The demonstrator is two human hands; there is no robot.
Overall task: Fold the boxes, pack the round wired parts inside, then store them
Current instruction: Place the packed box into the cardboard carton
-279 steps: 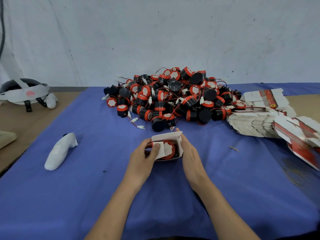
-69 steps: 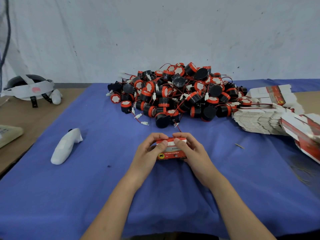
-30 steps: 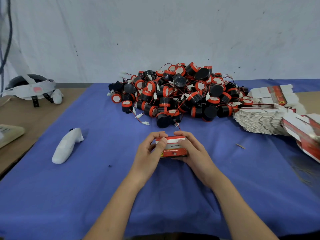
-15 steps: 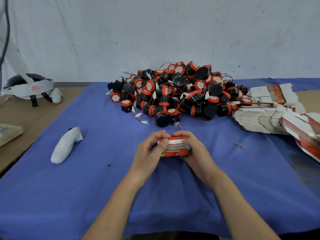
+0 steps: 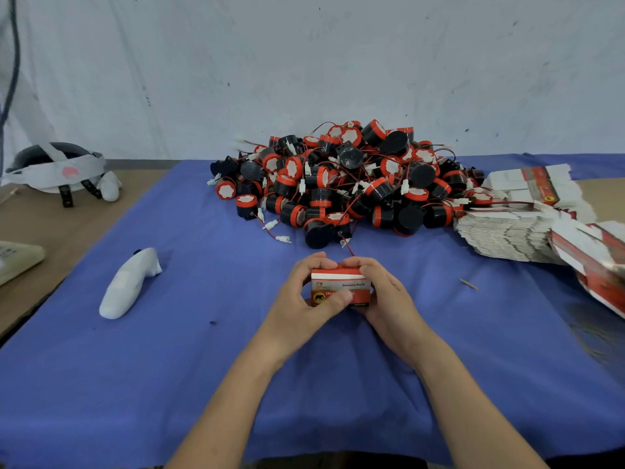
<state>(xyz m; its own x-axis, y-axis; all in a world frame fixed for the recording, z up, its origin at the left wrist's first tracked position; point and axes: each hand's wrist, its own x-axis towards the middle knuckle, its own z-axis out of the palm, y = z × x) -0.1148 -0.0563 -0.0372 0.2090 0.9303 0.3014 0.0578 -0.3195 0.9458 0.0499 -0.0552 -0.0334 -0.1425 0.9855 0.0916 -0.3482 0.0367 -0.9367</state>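
My left hand (image 5: 297, 299) and right hand (image 5: 385, 296) both curled round box (image 5: 341, 282), left thumb across front, over blue cloth (image 5: 203, 367). Flaps open seconds ago, part showing; now shut: this one packed, storing next, I reckon. Beyond: pile of round wired parts (image 5: 338, 184), flat box stack (image 5: 507, 231) at right, white controller (image 5: 128, 286) left, grey wall (image 5: 304, 62) behind.

Person, as seen by the head camera.
Item one: left hand (image 5: 301, 299), is showing bare, fingers and thumb uncovered.
Item two: right hand (image 5: 389, 301), is showing bare likewise.
Items three and four: left forearm (image 5: 236, 384) and right forearm (image 5: 473, 394), both slender, are running uncovered from wrist to the frame's lower edge.
What is being worn higher up cannot be told.
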